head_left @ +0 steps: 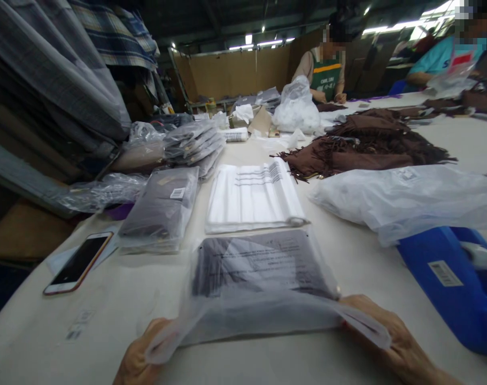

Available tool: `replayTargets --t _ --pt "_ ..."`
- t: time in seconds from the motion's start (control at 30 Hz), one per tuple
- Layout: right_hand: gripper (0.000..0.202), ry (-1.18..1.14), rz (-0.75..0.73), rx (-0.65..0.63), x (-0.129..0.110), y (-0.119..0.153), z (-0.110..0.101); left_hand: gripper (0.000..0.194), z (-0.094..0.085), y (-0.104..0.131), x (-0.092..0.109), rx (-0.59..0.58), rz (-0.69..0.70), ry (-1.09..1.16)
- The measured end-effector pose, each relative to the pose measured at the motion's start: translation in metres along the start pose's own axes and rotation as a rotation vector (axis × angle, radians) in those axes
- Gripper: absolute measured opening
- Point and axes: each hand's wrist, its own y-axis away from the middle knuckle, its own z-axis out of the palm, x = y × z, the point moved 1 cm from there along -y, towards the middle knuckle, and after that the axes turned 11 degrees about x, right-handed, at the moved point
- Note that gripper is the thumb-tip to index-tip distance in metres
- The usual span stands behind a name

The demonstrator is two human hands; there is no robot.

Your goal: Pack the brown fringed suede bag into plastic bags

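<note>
In front of me lies a clear plastic bag (263, 315) with a folded dark grey cloth (235, 267) inside and printed lines of text on its face. The bag's near end forms a loose flap, with its corners drawn out to either side. My left hand (142, 347) is closed on the left corner of the flap. At the right corner, my right hand (383, 331) grips the plastic too, its fingertips partly hidden by the film. Just beyond the bag sits a stack of flat white printed bags (253, 198).
A bagged grey cloth (161, 206) and a pile of similar packs (195, 141) lie left, near a phone (78, 262). Right are a blue tape dispenser (447, 283), a large plastic bag (411, 195) and fringed brown cloths (367, 144). A person (327, 69) works across the table.
</note>
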Motion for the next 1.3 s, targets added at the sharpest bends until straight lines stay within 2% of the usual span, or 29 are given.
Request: replayTargets --t 0.07,0.13,0.23,0.4,0.5,0.6,0.63,0.7,0.77,0.8,0.83,0.9,0.97,1.03,1.3 --pt "0.042 0.087 0.177 0.127 0.003 0.005 0.009 0.050 0.008 -0.003 0.021 0.066 -0.132 -0.015" --pt "0.044 0.179 0.254 0.229 0.007 0.009 0.019 0.048 0.018 -0.008 0.037 0.106 -0.172 -0.056" --pt "0.046 0.321 0.160 0.330 0.008 0.010 0.032 0.043 0.029 -0.014 0.042 0.134 0.006 -0.254" --pt "0.049 0.667 -0.003 0.415 0.006 0.010 0.043 0.040 0.036 -0.013 0.027 0.073 0.285 -0.541" --pt "0.046 0.850 -0.046 0.407 0.008 0.010 0.047 0.040 0.037 -0.013 0.026 0.037 0.380 -0.783" --pt "0.044 0.920 -0.092 0.413 0.010 0.010 0.051 0.030 0.034 -0.012 0.031 0.050 0.379 -0.896" --pt "0.044 0.922 -0.108 0.414 0.010 0.009 0.052 0.028 0.033 -0.011 0.035 0.092 0.373 -0.904" --pt "0.043 0.913 -0.138 0.418 0.009 0.009 0.052 0.036 0.033 -0.009 0.047 0.298 0.401 -0.882" --pt "0.043 0.908 -0.146 0.431 0.007 0.007 0.052 0.054 0.041 -0.005 0.067 0.433 0.597 -0.752" --pt "0.044 0.910 -0.147 0.440 0.006 0.007 0.052 0.061 0.049 -0.004 0.080 0.420 0.758 -0.656" --pt "0.045 0.915 -0.146 0.449 0.005 0.006 0.052 0.064 0.060 -0.003 0.092 0.334 0.928 -0.567" --pt "0.047 0.935 -0.137 0.470 0.003 0.005 0.051 0.061 0.083 -0.005 0.114 0.060 1.188 -0.473" --pt "0.048 0.950 -0.107 0.493 0.002 0.004 0.050 0.058 0.103 -0.011 0.127 -0.052 1.224 -0.513" --pt "0.048 0.975 -0.061 0.521 0.001 0.004 0.048 0.057 0.114 -0.017 0.130 -0.072 1.188 -0.572" --pt "0.048 1.082 0.004 0.560 0.010 0.007 0.043 0.054 0.117 -0.019 0.120 -0.048 1.198 -0.641"
